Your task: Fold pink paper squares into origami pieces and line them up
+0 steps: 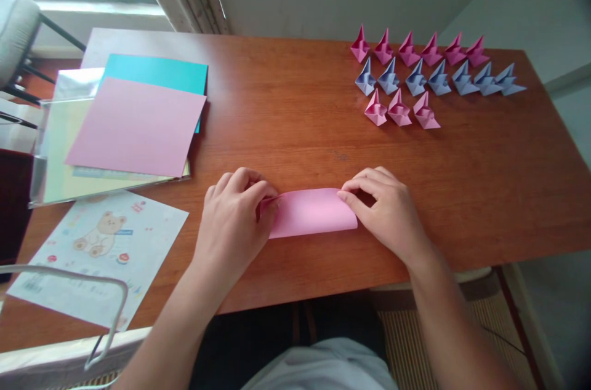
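Note:
A sheet of pink paper (314,213) lies in front of me near the table's front edge, bent over on itself into a wide, low strip. My left hand (237,208) pinches its left end between thumb and fingers. At the far right corner, my right hand (381,208) holds the paper with thumb and fingertips closed together. The curved near side of the sheet looks rounded rather than creased flat. The underside of the paper is hidden from view.
Folded paper figures stand in rows at the back right: dark pink (409,50), blue-grey (417,79) and light pink (399,110). At left lie a pink sheet (138,125), a teal sheet (161,67), a plastic sleeve (55,187) and a bear-printed sheet (148,224).

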`<state>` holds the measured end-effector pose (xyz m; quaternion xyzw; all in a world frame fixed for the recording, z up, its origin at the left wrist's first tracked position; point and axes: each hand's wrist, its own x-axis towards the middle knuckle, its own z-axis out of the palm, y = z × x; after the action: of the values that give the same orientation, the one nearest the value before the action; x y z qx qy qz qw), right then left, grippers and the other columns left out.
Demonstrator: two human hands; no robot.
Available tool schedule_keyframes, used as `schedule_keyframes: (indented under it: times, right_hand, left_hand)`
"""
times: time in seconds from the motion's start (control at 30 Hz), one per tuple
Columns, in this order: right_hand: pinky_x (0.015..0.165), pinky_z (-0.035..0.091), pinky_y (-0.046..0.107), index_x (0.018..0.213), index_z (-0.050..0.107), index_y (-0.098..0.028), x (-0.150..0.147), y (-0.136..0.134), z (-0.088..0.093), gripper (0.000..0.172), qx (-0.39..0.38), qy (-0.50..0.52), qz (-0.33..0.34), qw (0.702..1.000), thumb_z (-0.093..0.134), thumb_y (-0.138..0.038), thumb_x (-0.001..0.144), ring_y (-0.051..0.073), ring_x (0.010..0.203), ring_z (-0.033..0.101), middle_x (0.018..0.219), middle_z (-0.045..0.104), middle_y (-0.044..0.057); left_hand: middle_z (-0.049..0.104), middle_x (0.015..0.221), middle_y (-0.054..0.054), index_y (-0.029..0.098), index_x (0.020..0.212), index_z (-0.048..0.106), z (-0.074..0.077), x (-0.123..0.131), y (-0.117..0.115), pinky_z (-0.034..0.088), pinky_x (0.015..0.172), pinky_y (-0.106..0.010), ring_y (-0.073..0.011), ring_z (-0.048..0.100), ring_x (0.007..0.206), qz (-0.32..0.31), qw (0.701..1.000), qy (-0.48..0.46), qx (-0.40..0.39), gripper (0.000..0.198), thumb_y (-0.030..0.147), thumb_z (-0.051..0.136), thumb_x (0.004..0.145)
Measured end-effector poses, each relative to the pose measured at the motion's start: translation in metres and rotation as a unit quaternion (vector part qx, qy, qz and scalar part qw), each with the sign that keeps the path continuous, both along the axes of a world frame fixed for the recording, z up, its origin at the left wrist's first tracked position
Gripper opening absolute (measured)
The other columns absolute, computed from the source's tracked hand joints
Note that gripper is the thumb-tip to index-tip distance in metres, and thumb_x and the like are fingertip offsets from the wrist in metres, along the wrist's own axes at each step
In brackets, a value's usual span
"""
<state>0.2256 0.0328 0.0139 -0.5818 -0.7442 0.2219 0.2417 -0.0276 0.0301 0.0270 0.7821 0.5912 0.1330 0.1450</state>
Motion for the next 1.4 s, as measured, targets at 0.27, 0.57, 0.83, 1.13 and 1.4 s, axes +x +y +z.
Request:
schedule_keyframes:
  times: [0.27, 0.57, 0.83, 1.13, 1.4]
  right_hand:
    - [0.081, 0.049, 0.039, 0.083, 0.066, -0.023, 0.001, 0.001, -0.002, 0.011, 0.018, -0.034, 0.006, 0.999, 0.069, -0.021, 0.092, 0.023, 0.086, 0.060, 0.086, 0.068, 0.004]
    - [0.088, 0.051, 0.037, 0.101, 0.069, -0.022, -0.005, 0.011, 0.007, 0.022, 0.041, -0.053, 0.182, 0.981, 0.052, -0.008, 0.099, 0.021, 0.096, 0.058, 0.101, 0.065, 0.006]
    - [0.081, 0.051, 0.033, 0.103, 0.072, -0.020, -0.011, 0.015, 0.016, 0.023, 0.027, -0.130, 0.264, 0.955, 0.052, -0.010, 0.100, 0.021, 0.093, 0.061, 0.102, 0.068, 0.007]
    - [0.082, 0.054, 0.033, 0.101, 0.071, -0.016, -0.027, 0.007, 0.021, 0.017, 0.033, -0.172, 0.267, 0.948, 0.056, -0.008, 0.099, 0.021, 0.095, 0.063, 0.100, 0.069, 0.008]
    - [0.096, 0.059, 0.043, 0.118, 0.071, -0.007, -0.018, -0.023, 0.026, 0.031, 0.092, -0.218, 0.297, 0.925, 0.048, -0.006, 0.097, 0.030, 0.107, 0.068, 0.119, 0.072, 0.018]
  left_hand:
    - [0.067, 0.111, -0.010, 0.024, 0.099, 0.070, 0.005, 0.005, -0.002, 0.046, 0.081, -0.045, -0.0317, 0.056, 0.104, 0.004, 0.996, 0.084, 0.019, 0.011, 0.028, 0.060, 0.096]
    - [0.065, 0.118, -0.009, 0.023, 0.111, 0.068, 0.007, 0.010, 0.007, 0.048, 0.085, -0.044, -0.0295, 0.055, 0.102, -0.153, 0.986, 0.065, 0.012, 0.032, 0.003, 0.051, 0.091]
    - [0.066, 0.096, -0.006, 0.018, 0.102, 0.069, 0.009, 0.012, 0.011, 0.049, 0.079, -0.035, -0.0223, 0.057, 0.084, -0.240, 0.969, 0.045, -0.030, 0.028, 0.002, 0.050, 0.091]
    - [0.070, 0.102, -0.006, 0.018, 0.103, 0.071, 0.009, 0.013, 0.003, 0.053, 0.076, -0.032, -0.0218, 0.063, 0.089, -0.246, 0.965, 0.089, 0.002, 0.024, 0.007, 0.052, 0.094]
    - [0.070, 0.123, -0.016, 0.011, 0.118, 0.070, 0.013, 0.012, -0.026, 0.057, 0.091, -0.036, -0.0256, 0.068, 0.111, -0.286, 0.941, 0.171, 0.064, 0.034, 0.008, 0.045, 0.095]
